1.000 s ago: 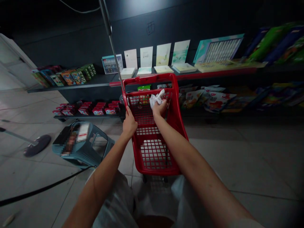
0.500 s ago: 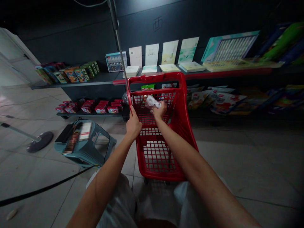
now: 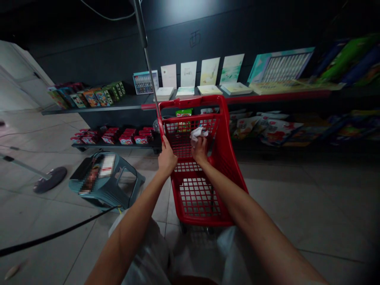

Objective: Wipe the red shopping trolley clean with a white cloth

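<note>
In front of me stands a red plastic shopping cart point(image 3: 234, 170) with a grid basket. My left hand point(image 3: 168, 158) is closed on the cart's left rim, thumb lying along the top. Inside the basket, my right hand point(image 3: 200, 149) grips a crumpled white wipe point(image 3: 198, 134), tissue or cloth, close to the far grid wall. A thin metal pole point(image 3: 150, 67) rises beside the cart's far left corner.
A dark shelf behind the cart bears standing books point(image 3: 188, 74) above, red packs point(image 3: 127, 135) and snack bags point(image 3: 279, 130) below. A grey-blue stool point(image 3: 109, 186) with items on it is at left, near a round stand base point(image 3: 50, 180). A black cable point(image 3: 59, 237) crosses the floor.
My right hand has moved a little right and down inside the basket with the white wipe, which looks more bunched up. My left hand stays on the rim. The view has shifted slightly.
</note>
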Tool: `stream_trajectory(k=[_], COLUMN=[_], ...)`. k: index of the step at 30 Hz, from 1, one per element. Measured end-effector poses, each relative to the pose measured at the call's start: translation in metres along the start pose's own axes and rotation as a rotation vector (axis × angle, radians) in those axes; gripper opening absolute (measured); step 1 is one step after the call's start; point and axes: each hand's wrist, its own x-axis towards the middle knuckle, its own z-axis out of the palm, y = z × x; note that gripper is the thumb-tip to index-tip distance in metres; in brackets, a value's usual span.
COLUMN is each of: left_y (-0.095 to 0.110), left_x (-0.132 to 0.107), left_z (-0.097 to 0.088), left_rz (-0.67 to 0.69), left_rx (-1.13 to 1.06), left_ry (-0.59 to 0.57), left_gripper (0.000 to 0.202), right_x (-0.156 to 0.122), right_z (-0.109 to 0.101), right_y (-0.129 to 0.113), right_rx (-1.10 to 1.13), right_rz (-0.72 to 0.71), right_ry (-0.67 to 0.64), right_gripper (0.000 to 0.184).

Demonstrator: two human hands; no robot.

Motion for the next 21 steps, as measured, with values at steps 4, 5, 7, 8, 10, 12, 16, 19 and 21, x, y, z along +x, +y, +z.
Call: stream_trajectory(k=[4, 5, 7, 8, 10, 12, 16, 19, 21], left_y=[0.003, 0.003, 0.003, 0.003, 0.002, 0.0, -0.004, -0.006, -0.006], left_x=[-0.006, -0.006, -0.008, -0.008, -0.007, -0.005, -0.002, -0.002, -0.003], left_z=[-0.005, -0.005, -0.005, -0.005, -0.003, -0.001, 0.002, 0.002, 0.002], left_rz=[-0.025, -0.026, -0.024, -0.023, -0.021, -0.022, -0.011, -0.003, -0.002], left_rx=[0.003, 0.003, 0.003, 0.004, 0.004, 0.003, -0.007, -0.012, -0.008], left_ry=[-0.017, -0.018, -0.015, -0.012, -0.008, -0.004, 0.0, -0.002, -0.001], left_gripper=[0.105, 0.105, 0.105, 0.105, 0.105, 0.105, 0.102, 0.104, 0.105], right_x=[-0.001, 0.001, 0.001, 0.001, -0.004, -0.013, -0.028, -0.024, -0.007], right_z=[-0.008, -0.01, -0.011, -0.011, -0.009, -0.005, -0.001, -0.009, -0.021], right_y=[-0.015, -0.02, -0.031, -0.035, -0.04, -0.039, -0.025, -0.017, -0.018], right_rx=[-0.072, -0.072, -0.069, -0.071, -0.092, -0.139, -0.218, -0.225, -0.23], right_rz=[-0.064, -0.082, -0.126, -0.156, -0.235, -0.284, -0.196, -0.104, -0.05], right_ry=[-0.119, -0.149, -0.208, -0.236, -0.3, -0.418, -0.719, -0.708, -0.614], right_gripper=[0.07, 0.069, 0.065, 0.064, 0.065, 0.067, 0.056, 0.05, 0.05])
